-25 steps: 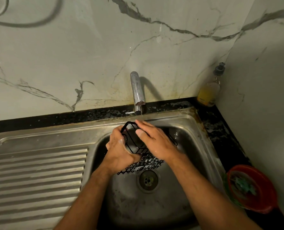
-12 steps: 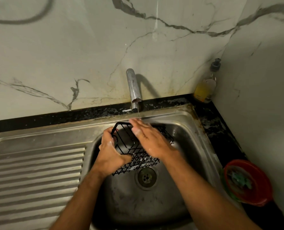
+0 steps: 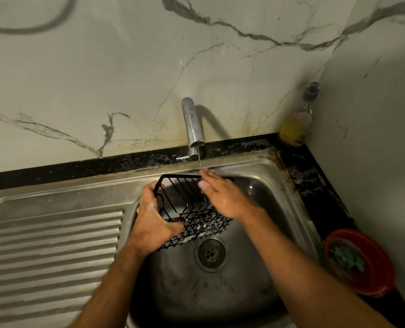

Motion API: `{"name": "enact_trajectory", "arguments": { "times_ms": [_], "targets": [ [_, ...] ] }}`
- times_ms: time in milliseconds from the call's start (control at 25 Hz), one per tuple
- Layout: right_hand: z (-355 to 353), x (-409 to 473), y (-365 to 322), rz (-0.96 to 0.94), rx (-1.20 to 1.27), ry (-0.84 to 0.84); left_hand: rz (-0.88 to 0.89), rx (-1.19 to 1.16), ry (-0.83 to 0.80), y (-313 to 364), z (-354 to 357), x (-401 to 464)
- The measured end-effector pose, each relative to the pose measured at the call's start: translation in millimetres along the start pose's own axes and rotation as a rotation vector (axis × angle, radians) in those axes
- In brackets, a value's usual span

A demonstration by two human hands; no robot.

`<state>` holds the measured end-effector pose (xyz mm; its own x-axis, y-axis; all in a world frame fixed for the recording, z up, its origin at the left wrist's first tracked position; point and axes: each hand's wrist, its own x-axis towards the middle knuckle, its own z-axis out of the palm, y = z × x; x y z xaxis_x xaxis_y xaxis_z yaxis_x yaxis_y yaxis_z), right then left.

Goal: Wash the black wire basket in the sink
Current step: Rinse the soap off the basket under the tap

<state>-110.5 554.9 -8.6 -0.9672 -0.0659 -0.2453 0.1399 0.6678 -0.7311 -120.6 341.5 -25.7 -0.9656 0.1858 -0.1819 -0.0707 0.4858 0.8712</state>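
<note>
The fingers (image 3: 149, 192) of the left hand (image 3: 153, 221) curl around the left end of a black wire basket (image 3: 192, 209), thumb clamped over its lower edge, holding it tilted above the sink (image 3: 289, 200) bowl at the centre of the frame. The right hand (image 3: 222, 197) lies across the basket's right side with its fingers straight and close together, pressing flat on the wires; its fingertips reach the basket's top rim. Soap suds cling to the left hand and to the basket's mesh bottom.

A thin stream of water falls from the chrome tap (image 3: 192, 124), just above centre, onto the right fingertips. The drain (image 3: 211, 253) sits just below the basket. A ribbed draining board (image 3: 50, 252) fills the lower left. A black speckled worktop (image 3: 315, 176) edges the sink along the back and right. In the upper right corner of the worktop stands a pump bottle (image 3: 296, 121) of yellow liquid. At the lower right sits a red bowl (image 3: 360, 261) holding something green. White marble-veined wall fills the top.
</note>
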Motion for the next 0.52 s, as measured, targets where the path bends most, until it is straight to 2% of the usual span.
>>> {"name": "enact_trajectory", "arguments": {
  "times_ms": [80,120,160,280,360,520],
  "targets": [
    [22,-7,-22,-0.219,-0.011,-0.001,0.011,0.016,-0.016,4,1,-1],
    [26,-6,-23,-0.263,-0.006,0.017,0.015,0.013,-0.022,4,1,0],
    [23,-2,-16,-0.23,0.002,0.032,0.014,-0.003,-0.023,5,1,-1],
    [1,2,25,0.206,0.056,0.022,-0.001,-0.126,-0.036,7,-1,-10],
    [-5,-7,32,0.272,0.096,0.034,-0.007,-0.168,-0.049,10,1,-14],
    [9,-24,-14,-0.087,0.063,0.037,0.013,0.009,-0.061,16,4,-5]
  ]
}}
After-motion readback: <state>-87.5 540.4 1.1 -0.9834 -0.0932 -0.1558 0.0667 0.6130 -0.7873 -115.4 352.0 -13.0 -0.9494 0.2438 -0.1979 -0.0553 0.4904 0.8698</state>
